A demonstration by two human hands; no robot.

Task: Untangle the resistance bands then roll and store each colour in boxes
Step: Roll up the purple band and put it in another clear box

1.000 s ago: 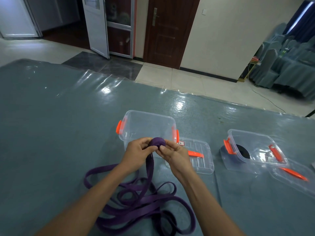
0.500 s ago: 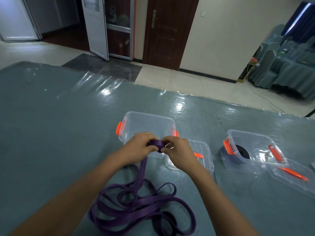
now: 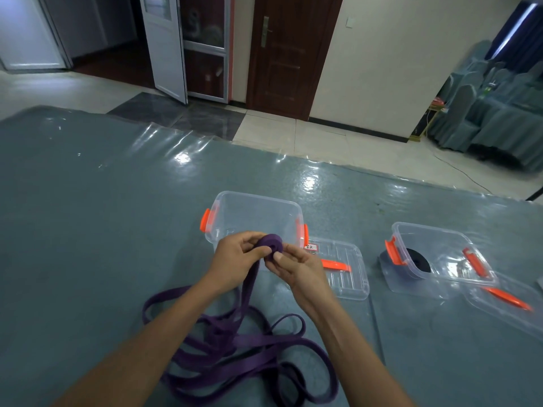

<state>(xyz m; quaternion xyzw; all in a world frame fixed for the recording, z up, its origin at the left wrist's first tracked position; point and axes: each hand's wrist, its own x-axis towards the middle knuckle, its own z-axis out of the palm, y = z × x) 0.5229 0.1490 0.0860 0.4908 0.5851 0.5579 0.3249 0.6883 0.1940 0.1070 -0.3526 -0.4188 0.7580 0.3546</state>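
A purple resistance band (image 3: 235,345) lies in loose loops on the table in front of me. One end of it is wound into a small roll (image 3: 271,244), which my left hand (image 3: 235,259) and my right hand (image 3: 296,267) pinch between them. A strip runs from the roll down to the loops. Just behind the roll stands a clear box (image 3: 255,214) with orange latches. A second clear box (image 3: 435,254) at the right holds a rolled black band (image 3: 418,259).
A clear lid (image 3: 343,271) with an orange handle lies beside the near box, and another lid (image 3: 511,304) lies at the far right. The table (image 3: 88,215) has a blue-grey cover under clear plastic. Floor and draped chairs lie beyond its far edge.
Both hands have kept turning the purple roll, which looks slightly thicker. The strip from the loops has shifted, and the loose loops have moved a little on the table.
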